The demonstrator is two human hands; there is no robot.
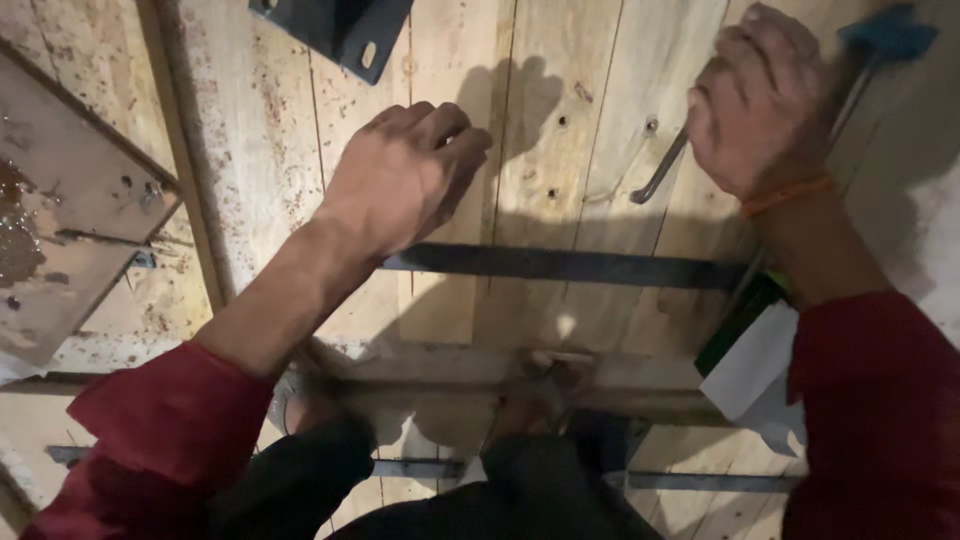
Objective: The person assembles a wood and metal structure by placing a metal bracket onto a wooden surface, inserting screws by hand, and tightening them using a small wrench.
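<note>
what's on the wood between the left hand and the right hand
In the head view, bare pale planks with small holes lie between the left hand and right hand. The bent metal tool held by the right hand reaches into that stretch.

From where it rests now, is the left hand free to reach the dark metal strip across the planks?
Probably yes. The left hand rests on the wooden planks just above the metal strip, and nothing lies between them.

The right hand [757,95] hides the middle of the bent metal tool [660,180], whose blurred blue end [888,35] meets the top edge, which also cuts the dark bracket [335,28].
</note>
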